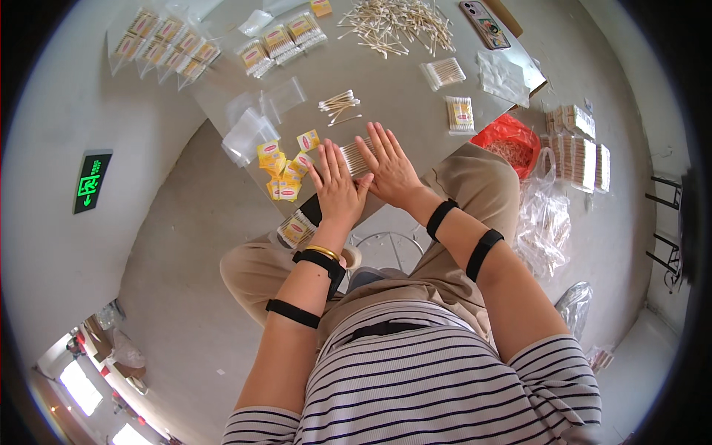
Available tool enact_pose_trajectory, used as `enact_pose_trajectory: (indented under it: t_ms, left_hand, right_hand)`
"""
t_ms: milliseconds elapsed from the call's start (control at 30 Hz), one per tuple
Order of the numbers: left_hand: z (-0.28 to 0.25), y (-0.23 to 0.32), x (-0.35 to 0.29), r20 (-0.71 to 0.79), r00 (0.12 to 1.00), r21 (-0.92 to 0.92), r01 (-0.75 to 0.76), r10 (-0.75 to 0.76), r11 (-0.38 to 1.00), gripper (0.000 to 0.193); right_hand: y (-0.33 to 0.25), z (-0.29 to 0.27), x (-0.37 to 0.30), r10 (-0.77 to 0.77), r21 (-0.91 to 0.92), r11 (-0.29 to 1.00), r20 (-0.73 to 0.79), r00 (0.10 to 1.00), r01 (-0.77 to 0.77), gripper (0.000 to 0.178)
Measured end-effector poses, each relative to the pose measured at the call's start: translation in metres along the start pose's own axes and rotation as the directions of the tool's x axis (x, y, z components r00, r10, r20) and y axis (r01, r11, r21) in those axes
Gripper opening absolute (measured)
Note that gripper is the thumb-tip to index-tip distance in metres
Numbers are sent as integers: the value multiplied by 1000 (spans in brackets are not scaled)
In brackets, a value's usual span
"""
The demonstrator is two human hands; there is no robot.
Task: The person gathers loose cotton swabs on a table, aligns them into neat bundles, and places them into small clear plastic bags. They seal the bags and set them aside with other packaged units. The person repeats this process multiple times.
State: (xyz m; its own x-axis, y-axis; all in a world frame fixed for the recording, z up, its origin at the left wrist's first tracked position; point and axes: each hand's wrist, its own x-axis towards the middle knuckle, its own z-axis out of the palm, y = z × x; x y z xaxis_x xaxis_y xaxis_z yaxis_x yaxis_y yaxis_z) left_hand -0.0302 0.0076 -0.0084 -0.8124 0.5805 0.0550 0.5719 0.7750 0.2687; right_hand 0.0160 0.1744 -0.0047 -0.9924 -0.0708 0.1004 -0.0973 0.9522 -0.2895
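Note:
A flat row of cotton swabs (pixel 357 157) lies on the grey table (pixel 297 96) near its front edge, in a small clear bag as far as I can tell. My left hand (pixel 337 185) rests at its left side with fingers stretched out. From the right, my right hand (pixel 391 172) lies flat over the other side, fingers extended and thumbs almost meeting. Yellow printed cards (pixel 284 178) are scattered just left of my left hand. Beyond my fingers sits a small loose group of swabs (pixel 340 104). A filled swab packet (pixel 297 228) lies by my left wrist.
A big heap of swabs (pixel 397 24) covers the far side. Filled packets (pixel 280 43) stand far left; clear empty bags (pixel 251 133) lie left. At right are two packets (pixel 460 114), a phone (pixel 485 25), a red bag (pixel 512 142) and stacked packs (pixel 575 159) on the floor.

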Motion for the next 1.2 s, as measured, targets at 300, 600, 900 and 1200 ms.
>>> enact_pose_trajectory:
  t_ms: [300, 600, 900, 1200]
  left_hand:
    - [-16, -3, 10, -37, 997, 4, -65, 65, 998, 92]
    - [-6, 1, 5, 31, 994, -70, -98, 101, 993, 86]
    - [-66, -46, -30, -194, 971, -291, 79, -140, 953, 72]
    - [-56, -123, -136, -40, 782, -496, 525, -622, 691, 66]
  right_hand:
    - [0, -1, 1, 4, -44, 999, 11, 1000, -4, 87]
    - [0, -1, -1, 17, -70, 997, 9, 1000, -17, 87]
    - [-2, -6, 1, 27, -113, 993, 51, 998, -21, 97]
    - [-53, 0, -10, -159, -82, 981, 173, 972, 175, 100]
